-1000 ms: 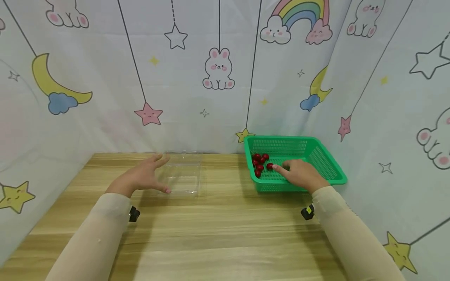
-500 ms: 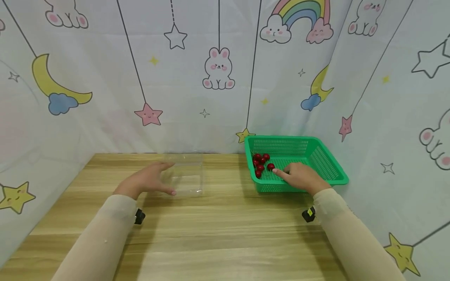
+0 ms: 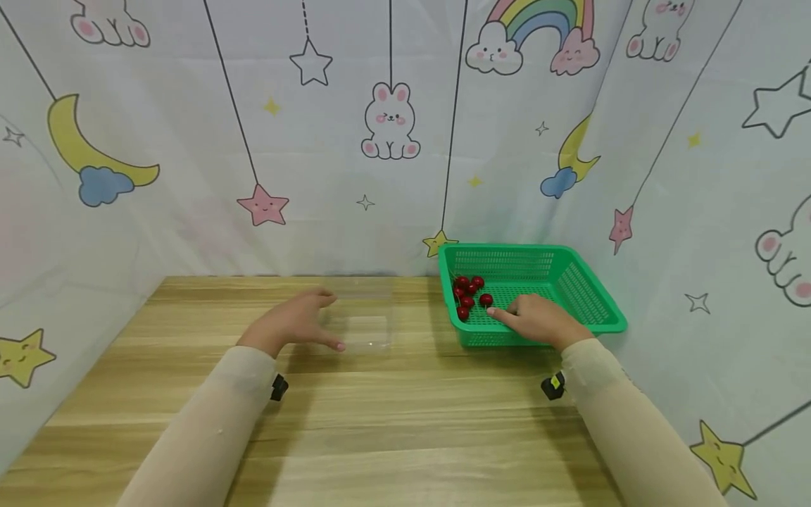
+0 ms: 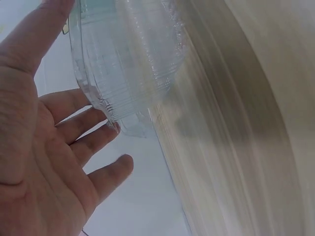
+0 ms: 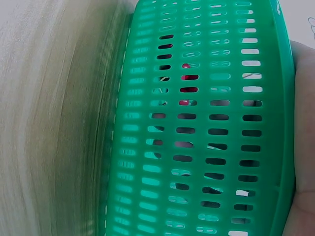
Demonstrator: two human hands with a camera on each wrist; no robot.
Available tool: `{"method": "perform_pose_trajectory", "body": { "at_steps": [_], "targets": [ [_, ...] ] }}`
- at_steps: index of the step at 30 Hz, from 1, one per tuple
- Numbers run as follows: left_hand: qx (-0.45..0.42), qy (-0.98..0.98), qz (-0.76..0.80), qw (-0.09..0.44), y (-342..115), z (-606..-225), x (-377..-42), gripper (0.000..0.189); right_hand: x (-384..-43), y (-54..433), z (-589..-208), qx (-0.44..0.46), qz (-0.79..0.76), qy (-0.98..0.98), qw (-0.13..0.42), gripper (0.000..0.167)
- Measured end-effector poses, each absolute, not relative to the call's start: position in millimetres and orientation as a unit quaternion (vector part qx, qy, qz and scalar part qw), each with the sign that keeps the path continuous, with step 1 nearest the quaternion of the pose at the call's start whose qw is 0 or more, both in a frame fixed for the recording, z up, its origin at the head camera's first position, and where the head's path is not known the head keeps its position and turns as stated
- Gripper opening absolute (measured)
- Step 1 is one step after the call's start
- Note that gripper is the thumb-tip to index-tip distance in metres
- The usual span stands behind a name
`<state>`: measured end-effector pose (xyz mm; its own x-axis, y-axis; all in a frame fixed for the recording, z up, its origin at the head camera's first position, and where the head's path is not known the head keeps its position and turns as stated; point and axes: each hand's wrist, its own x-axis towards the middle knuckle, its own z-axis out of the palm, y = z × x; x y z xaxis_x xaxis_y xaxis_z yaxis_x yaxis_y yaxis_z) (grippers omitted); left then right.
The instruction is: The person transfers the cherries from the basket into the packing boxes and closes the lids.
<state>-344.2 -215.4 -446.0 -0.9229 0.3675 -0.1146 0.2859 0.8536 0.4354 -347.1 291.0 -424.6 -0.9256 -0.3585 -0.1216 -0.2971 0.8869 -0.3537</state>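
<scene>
My left hand (image 3: 294, 324) holds the left end of a clear plastic box (image 3: 370, 320) on the table. In the left wrist view the thumb meets the near edge of the box (image 4: 125, 54), and some fingertips pass behind it. My right hand (image 3: 535, 317) reaches over the front rim of a green perforated basket (image 3: 589, 296), with nothing visible in it. Its thumb is extended beside a single red cherry (image 3: 486, 300); the other fingers are mostly hidden. Several red cherries with stems (image 3: 467, 301) lie at the basket's left side. In the right wrist view the basket wall (image 5: 197, 123) hides most of that hand.
Both stand on a wood-grain table (image 3: 380, 422). A white patterned curtain (image 3: 304, 155) rises behind the table and along its sides. A strip of bare tabletop (image 3: 415, 317) separates the plastic box from the basket.
My left hand has moved right, and the plastic box has slid right with it toward the basket. The right thumb has drawn slightly back from the single cherry; the basket stays put.
</scene>
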Motion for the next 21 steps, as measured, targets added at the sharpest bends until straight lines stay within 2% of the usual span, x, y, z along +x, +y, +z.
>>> {"method": "perform_pose_trajectory", "body": {
  "at_steps": [14, 21],
  "targets": [
    [0.165, 0.962, 0.187, 0.11, -182, -439, -354, 0.12, -349, 287, -426, -0.16, -0.154, 0.97, 0.098, 0.068],
    [0.161, 0.963, 0.182, 0.114, -172, -437, -357, 0.126, -346, 287, -425, -0.157, -0.148, 0.971, 0.101, 0.065]
  ]
}}
